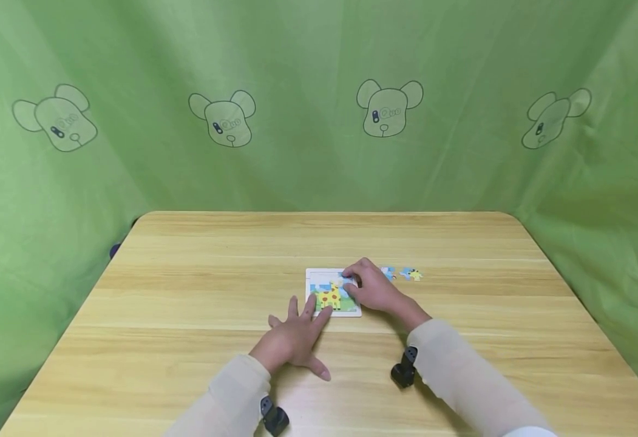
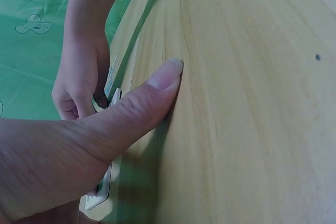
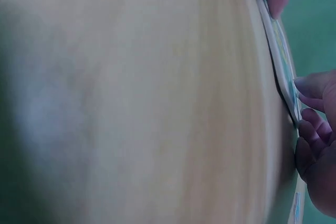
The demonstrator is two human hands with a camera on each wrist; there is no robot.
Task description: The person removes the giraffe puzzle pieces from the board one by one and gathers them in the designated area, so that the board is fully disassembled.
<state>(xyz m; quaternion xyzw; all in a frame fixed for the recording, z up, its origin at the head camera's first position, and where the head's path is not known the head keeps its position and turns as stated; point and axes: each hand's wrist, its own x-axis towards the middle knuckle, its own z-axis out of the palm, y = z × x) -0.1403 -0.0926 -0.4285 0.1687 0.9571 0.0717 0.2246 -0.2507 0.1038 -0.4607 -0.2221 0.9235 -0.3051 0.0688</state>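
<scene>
Puzzle (image 1: 327, 298) looks longest crosswise, giraffe's neck (image 1: 334, 288) pointing away, left hand (image 1: 295, 338) spread, right hand (image 1: 376, 288) curled, its grip unclear.

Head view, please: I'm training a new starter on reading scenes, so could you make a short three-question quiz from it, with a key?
1. Which animal is pictured inside the puzzle tray?
2. True or false: in the head view, loose puzzle pieces lie to the right of the tray on the table.
3. Fill in the blank: the person's ___ hand has its fingers spread at the tray's near-left corner.

Key
1. A giraffe.
2. True.
3. Left: the left hand is spread there, while the right hand is bent over the tray's right side.
</scene>
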